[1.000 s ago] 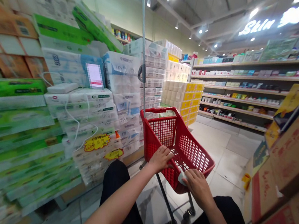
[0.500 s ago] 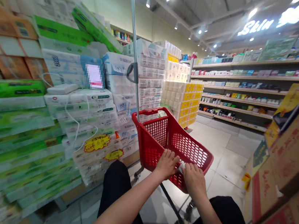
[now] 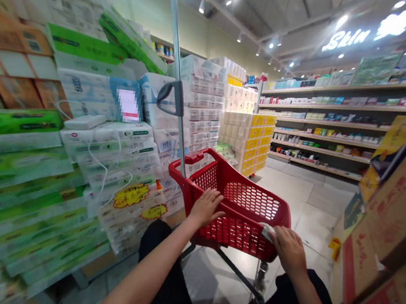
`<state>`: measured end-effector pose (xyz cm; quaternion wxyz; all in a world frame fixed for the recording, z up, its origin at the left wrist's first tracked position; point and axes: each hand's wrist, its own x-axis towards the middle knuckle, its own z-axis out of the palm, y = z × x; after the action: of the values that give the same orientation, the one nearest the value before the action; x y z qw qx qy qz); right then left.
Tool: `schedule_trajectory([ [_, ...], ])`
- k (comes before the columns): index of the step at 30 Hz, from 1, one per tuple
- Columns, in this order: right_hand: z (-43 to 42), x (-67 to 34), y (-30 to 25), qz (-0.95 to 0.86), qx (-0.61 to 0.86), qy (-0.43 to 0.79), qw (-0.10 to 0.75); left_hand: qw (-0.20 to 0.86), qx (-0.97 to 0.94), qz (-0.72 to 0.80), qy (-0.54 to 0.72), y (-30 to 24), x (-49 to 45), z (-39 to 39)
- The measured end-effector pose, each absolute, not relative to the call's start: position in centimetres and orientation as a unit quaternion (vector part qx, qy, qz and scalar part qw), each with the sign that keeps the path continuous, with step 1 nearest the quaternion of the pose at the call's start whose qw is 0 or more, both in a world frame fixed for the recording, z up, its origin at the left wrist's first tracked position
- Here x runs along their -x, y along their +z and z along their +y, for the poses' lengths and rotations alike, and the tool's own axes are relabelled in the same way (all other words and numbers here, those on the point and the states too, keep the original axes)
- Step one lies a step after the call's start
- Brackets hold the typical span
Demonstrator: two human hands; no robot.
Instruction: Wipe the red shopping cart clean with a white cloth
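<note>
A red plastic shopping basket on wheels (image 3: 248, 203) stands on the tiled floor in front of me, with a tall metal pole and grey handle (image 3: 173, 95) rising from its left corner. My left hand (image 3: 205, 207) grips the near rim of the basket, fingers curled over the edge. My right hand (image 3: 289, 250) presses a small pale cloth (image 3: 267, 232) against the basket's right near corner. My legs in black trousers show below both arms.
Stacked packs of tissue and paper rolls (image 3: 114, 145) fill the left side, with yellow price tags (image 3: 132, 195). Cardboard boxes (image 3: 392, 221) crowd the right edge. Shelves of goods (image 3: 322, 123) line the far wall. More stacked packs (image 3: 246, 133) stand ahead.
The basket has turned and shifted left, its pole swinging left. My left hand moved to the near rim and my right hand slid with the cloth to the right corner.
</note>
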<state>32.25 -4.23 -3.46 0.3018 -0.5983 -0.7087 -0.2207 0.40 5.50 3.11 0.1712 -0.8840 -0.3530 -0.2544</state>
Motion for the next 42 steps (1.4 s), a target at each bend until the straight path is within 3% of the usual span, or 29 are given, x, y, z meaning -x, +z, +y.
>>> schedule_trajectory([
  [7, -4.0, -32.9, -3.6, -0.674, 0.635, -0.243, 0.287, 0.223, 0.850, -0.414, -0.238, 2.8, -1.5, 5.0],
  [19, 0.0, -18.7, 0.4, -0.742, 0.570, -0.239, 0.259, 0.227, 0.842, -0.427, -0.241, 3.0, -2.3, 4.0],
  [29, -3.7, -28.5, -1.3, -0.741, 0.562, -0.267, 0.253, 0.209, 0.860, -0.395, -0.247, 3.5, -1.4, 3.7],
  [35, -5.3, -35.7, -4.6, -0.711, 0.557, -0.309, 0.297, 0.212, 0.854, -0.406, -0.246, 3.4, -1.5, 4.0],
  [42, -4.3, -29.7, -2.7, -0.690, 0.605, -0.280, 0.281, 0.223, 0.844, -0.430, -0.231, 3.1, -1.9, 4.4],
])
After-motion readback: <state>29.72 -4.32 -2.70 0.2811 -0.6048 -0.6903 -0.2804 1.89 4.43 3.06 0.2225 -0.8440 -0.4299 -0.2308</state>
